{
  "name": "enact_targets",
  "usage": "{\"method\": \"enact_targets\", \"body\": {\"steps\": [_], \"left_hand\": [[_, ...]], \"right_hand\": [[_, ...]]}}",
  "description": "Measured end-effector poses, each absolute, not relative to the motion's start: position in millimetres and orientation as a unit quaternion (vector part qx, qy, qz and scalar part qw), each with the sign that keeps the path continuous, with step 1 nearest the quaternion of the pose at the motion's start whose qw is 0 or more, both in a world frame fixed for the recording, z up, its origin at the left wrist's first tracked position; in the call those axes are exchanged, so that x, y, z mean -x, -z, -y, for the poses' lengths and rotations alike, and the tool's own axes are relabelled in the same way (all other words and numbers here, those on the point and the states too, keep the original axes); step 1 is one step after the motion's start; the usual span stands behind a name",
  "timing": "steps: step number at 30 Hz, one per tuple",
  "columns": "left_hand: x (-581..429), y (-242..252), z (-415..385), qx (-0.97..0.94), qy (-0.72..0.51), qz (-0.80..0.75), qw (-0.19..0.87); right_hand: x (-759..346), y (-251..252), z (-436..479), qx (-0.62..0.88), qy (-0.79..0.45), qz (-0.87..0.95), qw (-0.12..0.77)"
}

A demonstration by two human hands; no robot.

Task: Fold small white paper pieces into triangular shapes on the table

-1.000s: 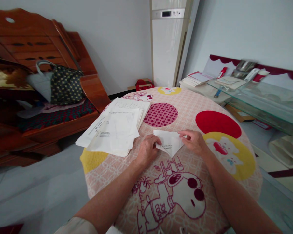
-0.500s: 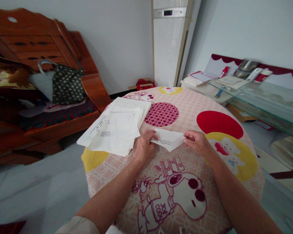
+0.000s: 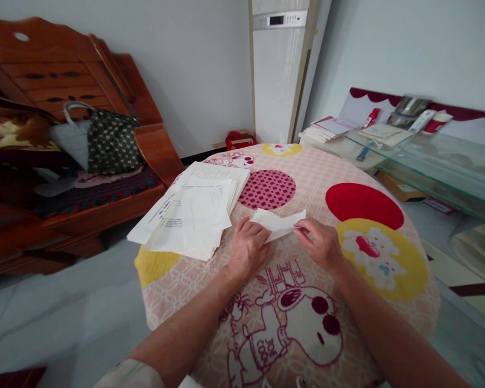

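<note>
On a patterned tablecloth (image 3: 311, 175), a folded paper (image 3: 279, 222) in the grip of both hands (image 3: 248, 245), beside a paper stack (image 3: 194, 210).

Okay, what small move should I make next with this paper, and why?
I'd probably smooth the paper down with your left hand: it covers the left part, your right hand pinches the right end, and the far edge dips between two corners.

At the counter (image 3: 311, 172) are one folded sheet (image 3: 278, 222) and one paper stack (image 3: 198, 210); left of it, one settee (image 3: 8, 59); behind it, one air conditioner (image 3: 275, 81); right of it, one red bottle (image 3: 371, 118), one cup (image 3: 434, 124).
</note>
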State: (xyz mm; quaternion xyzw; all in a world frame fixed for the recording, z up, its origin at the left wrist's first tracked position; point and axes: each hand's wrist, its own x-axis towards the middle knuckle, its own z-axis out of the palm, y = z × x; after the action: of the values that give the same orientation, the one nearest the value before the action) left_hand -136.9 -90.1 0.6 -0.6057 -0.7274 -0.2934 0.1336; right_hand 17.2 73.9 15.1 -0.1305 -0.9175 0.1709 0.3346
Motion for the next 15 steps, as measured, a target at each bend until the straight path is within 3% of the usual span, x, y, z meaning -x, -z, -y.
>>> {"method": "enact_targets", "body": {"steps": [6, 12, 15], "left_hand": [[145, -2, 95, 0.595, 0.401, 0.673, 0.18], [141, -9, 97, 0.645, 0.442, 0.6, 0.168], [142, -8, 94, 0.654, 0.438, 0.603, 0.128]], "right_hand": [[-20, -14, -94, 0.114, -0.2, 0.892, 0.39], [-24, -9, -113, 0.082, -0.41, 0.843, 0.34], [-27, -15, -114, 0.064, -0.442, 0.826, 0.344]]}}
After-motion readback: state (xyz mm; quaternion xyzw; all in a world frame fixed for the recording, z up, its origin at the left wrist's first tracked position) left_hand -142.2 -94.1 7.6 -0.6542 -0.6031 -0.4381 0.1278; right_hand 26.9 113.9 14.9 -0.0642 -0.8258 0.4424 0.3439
